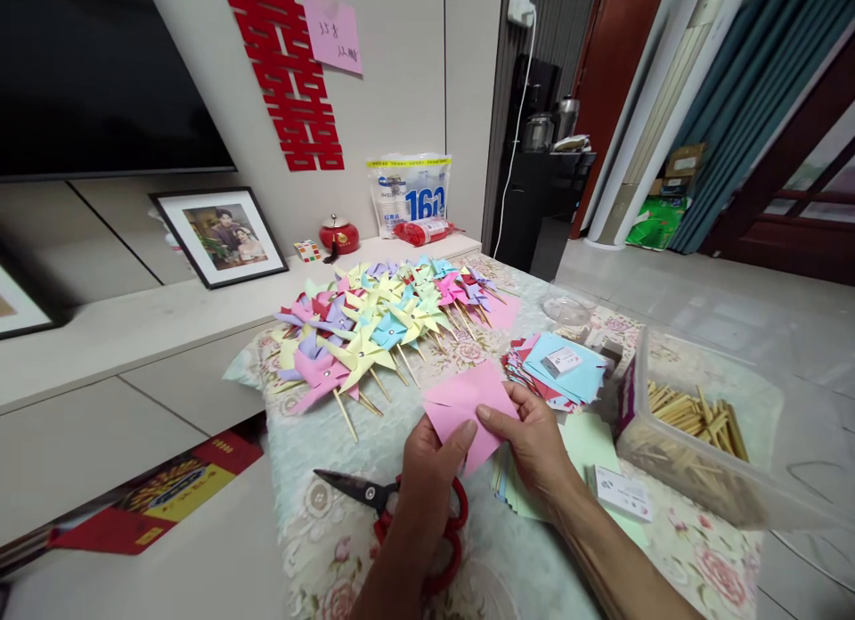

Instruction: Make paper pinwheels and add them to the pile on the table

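A square of pink paper, with a slit running in from its left side, is held up over the table by both hands. My left hand pinches its lower left part, thumb on top. On the right edge, my right hand grips it with the thumb pressed on the face; the fingers behind are hidden. Beneath my left wrist lie scissors with red handles and dark blades, partly covered by the arm. Just beyond the paper, many finished paper pinwheels on wooden sticks lie in a heap.
Right of my hands are stacked paper sheets, pale green sheets and a small white box. A clear plastic bin of wooden sticks stands at the table's right edge. Behind, a cabinet top carries a framed photo and a red jar.
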Available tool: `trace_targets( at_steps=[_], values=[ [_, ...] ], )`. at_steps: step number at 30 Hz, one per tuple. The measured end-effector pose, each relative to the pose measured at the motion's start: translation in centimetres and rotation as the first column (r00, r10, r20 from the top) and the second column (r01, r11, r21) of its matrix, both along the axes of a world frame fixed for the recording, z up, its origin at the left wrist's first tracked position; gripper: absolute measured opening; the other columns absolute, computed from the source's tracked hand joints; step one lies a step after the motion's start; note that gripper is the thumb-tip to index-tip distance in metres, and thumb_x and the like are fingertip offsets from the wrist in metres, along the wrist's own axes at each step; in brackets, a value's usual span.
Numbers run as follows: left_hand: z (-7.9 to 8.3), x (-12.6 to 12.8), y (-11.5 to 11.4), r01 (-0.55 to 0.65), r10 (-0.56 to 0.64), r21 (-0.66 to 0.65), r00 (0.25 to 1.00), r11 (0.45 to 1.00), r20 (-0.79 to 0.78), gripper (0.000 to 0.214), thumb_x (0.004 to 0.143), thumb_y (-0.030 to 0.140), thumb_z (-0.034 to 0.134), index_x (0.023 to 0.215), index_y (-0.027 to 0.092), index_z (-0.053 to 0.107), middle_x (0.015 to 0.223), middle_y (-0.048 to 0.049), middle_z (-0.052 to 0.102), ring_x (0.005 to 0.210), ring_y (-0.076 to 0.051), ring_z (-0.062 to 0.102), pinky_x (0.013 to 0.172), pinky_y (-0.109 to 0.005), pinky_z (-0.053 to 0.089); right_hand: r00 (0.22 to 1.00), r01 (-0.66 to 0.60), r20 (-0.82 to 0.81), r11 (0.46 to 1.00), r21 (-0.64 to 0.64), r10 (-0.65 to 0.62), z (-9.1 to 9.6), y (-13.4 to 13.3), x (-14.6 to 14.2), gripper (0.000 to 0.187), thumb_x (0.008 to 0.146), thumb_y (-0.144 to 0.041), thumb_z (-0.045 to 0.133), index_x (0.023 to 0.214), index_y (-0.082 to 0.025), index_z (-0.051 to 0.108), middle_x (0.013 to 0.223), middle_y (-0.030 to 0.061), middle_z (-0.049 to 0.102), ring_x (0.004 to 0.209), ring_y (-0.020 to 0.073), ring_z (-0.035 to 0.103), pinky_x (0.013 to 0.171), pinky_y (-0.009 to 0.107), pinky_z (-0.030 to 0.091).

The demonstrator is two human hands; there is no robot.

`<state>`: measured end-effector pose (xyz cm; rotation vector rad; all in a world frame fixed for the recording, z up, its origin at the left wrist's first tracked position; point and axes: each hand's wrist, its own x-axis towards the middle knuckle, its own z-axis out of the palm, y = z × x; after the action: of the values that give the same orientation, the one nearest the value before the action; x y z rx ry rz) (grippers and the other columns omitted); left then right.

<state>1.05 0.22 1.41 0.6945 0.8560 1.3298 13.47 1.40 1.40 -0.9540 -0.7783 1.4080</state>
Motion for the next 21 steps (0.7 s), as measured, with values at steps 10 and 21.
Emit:
trace_targets(
  at_steps=[10,21],
  values=[
    [0.0,-0.9,0.3,-0.048,0.049,-0.043,0.999,0.998,0.012,0.038,0.065,0.033,0.085,0.096,0.013,0.074,0.078,-0.0057,0.077,0.074,-0.023,0.071,0.072,-0.034,0.054,0.974,-0.12,0.199,0.991,0.06,0.106,1.0,-0.3,0.0,0.04,0.064,-0.039,0.089,0.095,-0.019,0.073,0.082,0.0029,0.076,0.072,0.019,0.068,0.067,0.029,0.051],
    [0.5,-1.1,0.2,-0.039,0.04,-0.014,0.995,0.999,0.091,0.033,0.071,0.042,0.08,0.087,0.015,0.07,0.073,-0.0006,0.066,0.061,-0.012,0.055,0.054,-0.023,0.042,0.999,-0.017,0.037,0.999,0.039,0.016,0.3,-0.1,-0.4,0.048,0.063,-0.037,0.089,0.103,-0.018,0.07,0.09,0.0069,0.079,0.077,0.0233,0.073,0.07,0.034,0.056]
  ],
)
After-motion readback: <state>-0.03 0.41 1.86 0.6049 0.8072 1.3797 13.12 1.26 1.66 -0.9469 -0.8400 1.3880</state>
